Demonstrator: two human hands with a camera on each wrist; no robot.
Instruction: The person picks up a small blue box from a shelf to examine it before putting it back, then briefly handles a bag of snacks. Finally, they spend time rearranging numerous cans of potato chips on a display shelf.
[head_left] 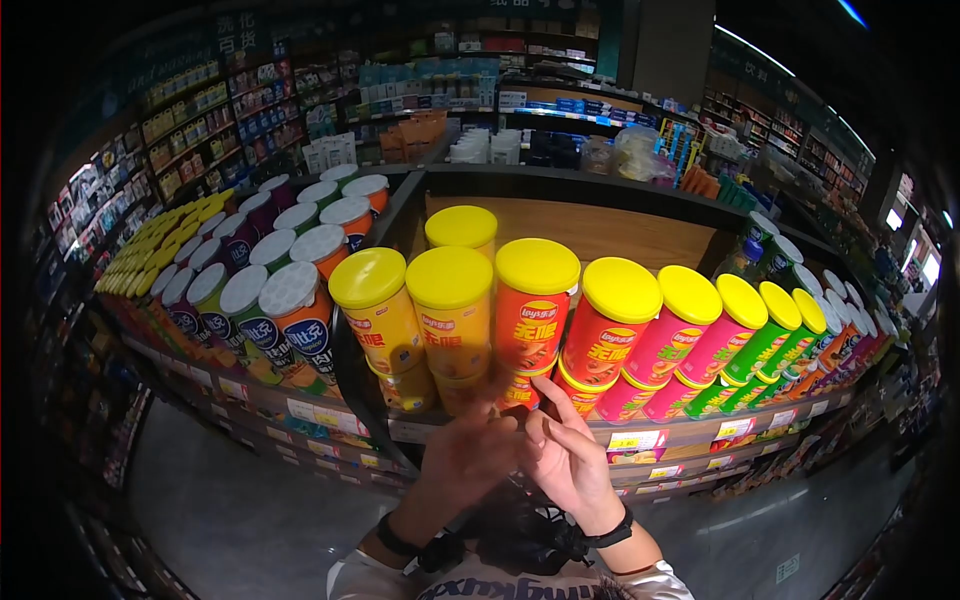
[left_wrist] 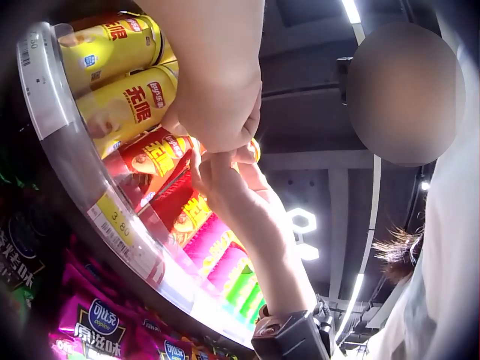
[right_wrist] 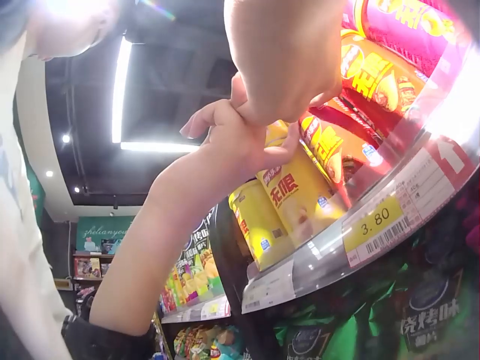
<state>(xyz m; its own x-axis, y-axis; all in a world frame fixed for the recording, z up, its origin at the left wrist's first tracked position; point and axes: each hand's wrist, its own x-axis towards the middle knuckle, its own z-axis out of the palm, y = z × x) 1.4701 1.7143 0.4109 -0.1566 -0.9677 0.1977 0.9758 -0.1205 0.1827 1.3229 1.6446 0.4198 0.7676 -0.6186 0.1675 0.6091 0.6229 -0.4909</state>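
Note:
Both hands meet in front of a row of lidded chip canisters. In the head view, the left hand (head_left: pixel 468 452) is blurred, and its fingers touch the right hand (head_left: pixel 570 455), whose index finger points up toward a red canister (head_left: pixel 530 310). The left wrist view shows the left hand (left_wrist: pixel 217 105) above the right hand (left_wrist: pixel 238 191), fingers overlapping. Seen from the right wrist, the left hand (right_wrist: pixel 225 142) has loosely bent fingers under the right hand (right_wrist: pixel 289 67). No object shows between them; the contact area is partly hidden.
Yellow canisters (head_left: pixel 450 300) stand left of the red ones, with pink (head_left: pixel 685 310) and green ones (head_left: pixel 770 330) to the right. White-lidded canisters (head_left: pixel 300 300) fill the left section behind a black divider. Price labels (head_left: pixel 638 440) line the shelf edge; bagged snacks (left_wrist: pixel 94 322) sit below.

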